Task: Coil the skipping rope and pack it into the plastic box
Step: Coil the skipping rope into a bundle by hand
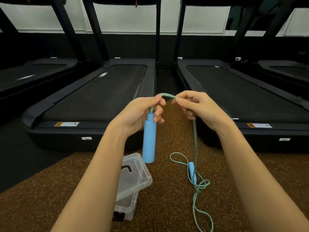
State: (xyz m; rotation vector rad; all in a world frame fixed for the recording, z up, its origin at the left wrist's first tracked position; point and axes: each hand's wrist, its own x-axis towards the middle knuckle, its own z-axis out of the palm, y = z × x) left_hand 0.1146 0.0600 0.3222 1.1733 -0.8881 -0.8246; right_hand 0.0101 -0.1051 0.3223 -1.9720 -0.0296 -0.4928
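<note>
Skipping rope (167,95), head view: held up above the speckled floor (83,190), with a short span stretched between left hand (142,111) and right hand (197,104). Pinched between thumb and fingertips on both sides, blue handle (149,139) dangling straight down below the left. Dropped limp from the right hand to the floor and ended in loose loops, perhaps a snarl, around the second handle (191,168). Looked light, braided, soft and prone to tangling; probably best gathered loop by loop from the held end. Noted just left of the loops: clear plastic box (127,203), lid (135,173) askew on top. Made out orange warning stickers (66,124) on the treadmill (100,91) ends; could not read the print.
</note>
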